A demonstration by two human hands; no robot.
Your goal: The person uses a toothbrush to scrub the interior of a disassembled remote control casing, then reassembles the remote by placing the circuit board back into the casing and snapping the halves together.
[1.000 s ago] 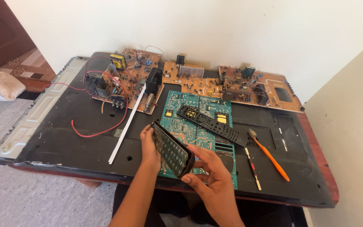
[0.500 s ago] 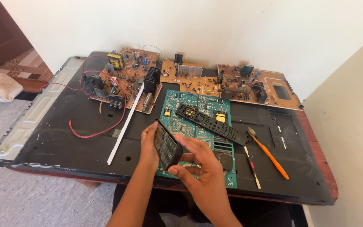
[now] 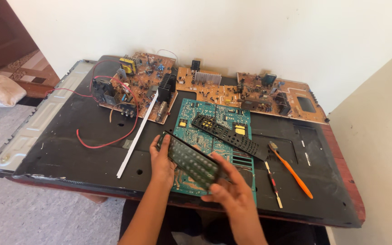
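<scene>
Holding a remote half between both hands, the person has it tilted just above the near end of the green board, over the black panel that serves as the worktop. The left hand cups its far-left end, thumb on the near edge and fingers curled behind. The right hand grips the near-right end, fingers closed along the lower side.

Judging by how things lie, the remote is already opened: the other shell, a black frame full of button holes, rests flat and diagonal on the green board, apart from the held piece. What is left, as far as can be seen, is the work on the held half itself.

That half is long, narrow and dark, with rows of small pale bumps across its upper face, like a rubber keypad seated in a casing; whether a circuit strip sits beneath cannot be told.

Left of the hands lie a white strip and a red wire; behind stand brown boards. To the right lie a small tool and an orange brush.
</scene>
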